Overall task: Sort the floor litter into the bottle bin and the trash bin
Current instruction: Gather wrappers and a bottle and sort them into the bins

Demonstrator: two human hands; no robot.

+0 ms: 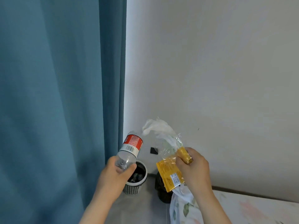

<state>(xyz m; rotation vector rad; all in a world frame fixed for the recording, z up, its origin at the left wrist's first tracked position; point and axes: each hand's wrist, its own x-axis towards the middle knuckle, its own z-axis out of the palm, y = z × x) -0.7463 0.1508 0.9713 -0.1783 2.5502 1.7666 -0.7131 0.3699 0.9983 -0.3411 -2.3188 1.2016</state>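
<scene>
In the head view, the left hand (116, 173), low and centre in the frame, has its grip curled round the neck end of a clear plastic bottle (129, 151) with a red label, which tilts up and to the right above a white-rimmed lattice bin (131, 189). Dark shapes lie in that bin, too dim to name. To the right, the right hand (192, 165) pinches a yellow wrapper (168, 173) bunched with a crumpled clear bag (163, 135), above a dark bin (161, 196) beside the first. Both loads are off the floor and at the bins, so the drops seem to be what is left. Little floor shows, so any further litter cannot be judged.
</scene>
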